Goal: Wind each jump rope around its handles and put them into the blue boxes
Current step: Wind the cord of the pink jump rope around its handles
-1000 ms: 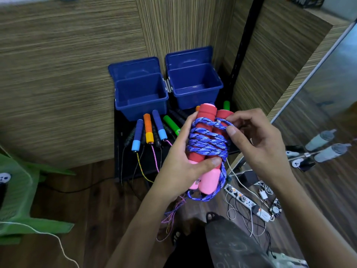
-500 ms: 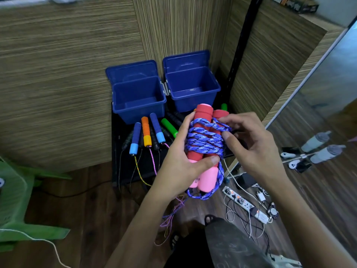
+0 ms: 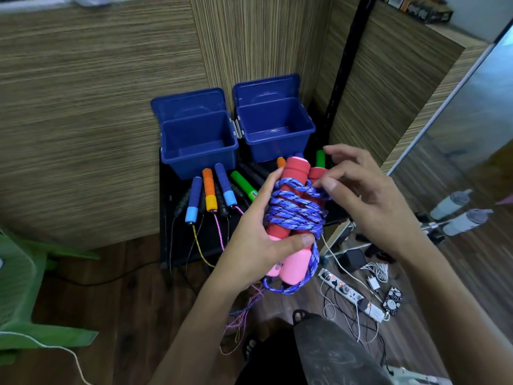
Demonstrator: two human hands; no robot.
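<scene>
At the far left edge sits a green plastic chair (image 3: 19,287), smooth and moulded, on the dark wood-plank floor (image 3: 125,301). Right of it, in the middle of the frame, a low black surface (image 3: 166,218) carries two glossy blue boxes (image 3: 198,145), rectangular, lids tipped back against the streaky wood-grain wall. Before them lie loose jump rope handles (image 3: 208,190): ribbed foam cylinders in blue, orange and green, thin braided cords trailing off the edge.

Centre frame, the left hand (image 3: 258,243) has its grip closed around a pair of red foam handles (image 3: 294,176) with rounded pink ends, thumb pressed across the front, holding them upright above the surface, short of the boxes. A thick blue-and-white braided rope (image 3: 294,215) is coiled round them, a loop hanging below. The right hand (image 3: 369,195) pinches a strand at the top of the coil, its other fingers spread loose.

Lower right, a white power strip (image 3: 344,293) and tangled cables lie on the floor.
</scene>
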